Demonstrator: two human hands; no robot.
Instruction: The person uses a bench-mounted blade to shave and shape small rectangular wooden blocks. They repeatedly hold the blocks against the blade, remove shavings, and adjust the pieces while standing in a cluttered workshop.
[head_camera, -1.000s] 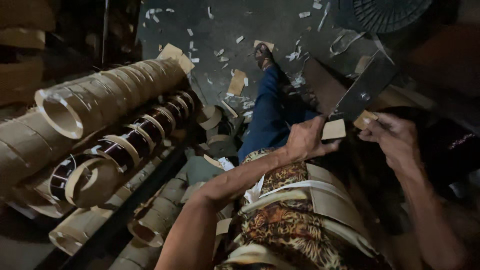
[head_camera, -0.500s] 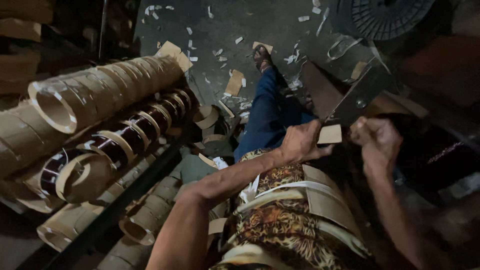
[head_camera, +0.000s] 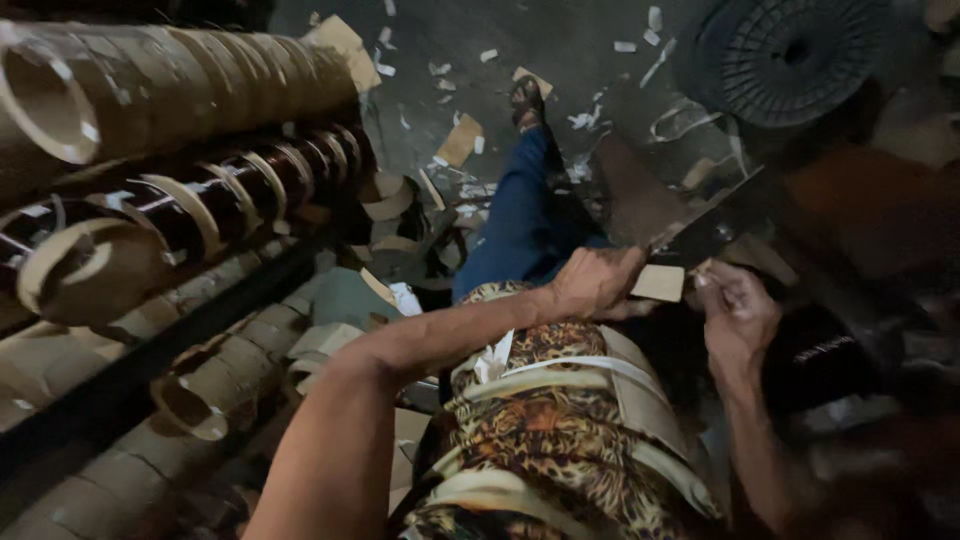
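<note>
Left hand (head_camera: 598, 283) grip pinches a small card piece (head_camera: 659, 283); right hand (head_camera: 738, 318) clenched beside it.

Your left hand (head_camera: 595, 282) pinches a small tan card piece (head_camera: 659, 283) — your right hand (head_camera: 738, 318) grips just beside it, above stacked cardboard rings (head_camera: 190, 215).

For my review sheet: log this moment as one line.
left hand: holds small tan piece | right hand: pinches its other edge | dark blade above | rings stacked left
</note>
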